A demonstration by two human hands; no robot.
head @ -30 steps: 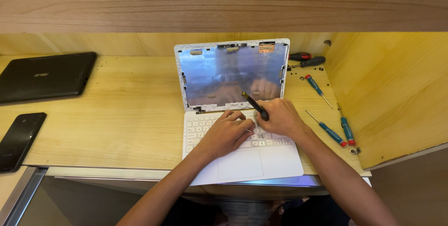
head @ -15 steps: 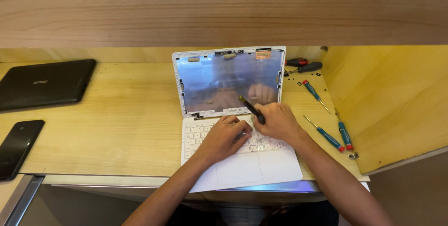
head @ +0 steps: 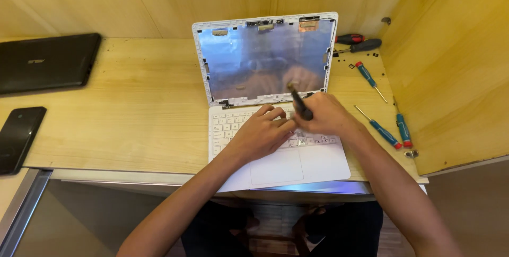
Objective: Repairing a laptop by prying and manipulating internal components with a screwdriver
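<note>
Both hands at a white laptop [head: 275, 145] on the counter [head: 132, 108].

Right hand [head: 326, 115] grip clenched around a dark screwdriver [head: 300, 101], tip at the bare lid panel's lower edge. Left hand [head: 262, 132] lies released on the keyboard, just beside it. Blue-handled screwdrivers [head: 389, 132] lie right.

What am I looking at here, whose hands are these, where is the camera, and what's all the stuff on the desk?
A camera worn on a person's head looks down at their two bare hands over a pale wooden desk. An open white laptop with its screen panel removed stands there. The left hand rests on its keyboard; the right hand holds a dark-handled screwdriver. Blue-handled screwdrivers lie to the right, and a closed black laptop and a black phone to the left.
</note>
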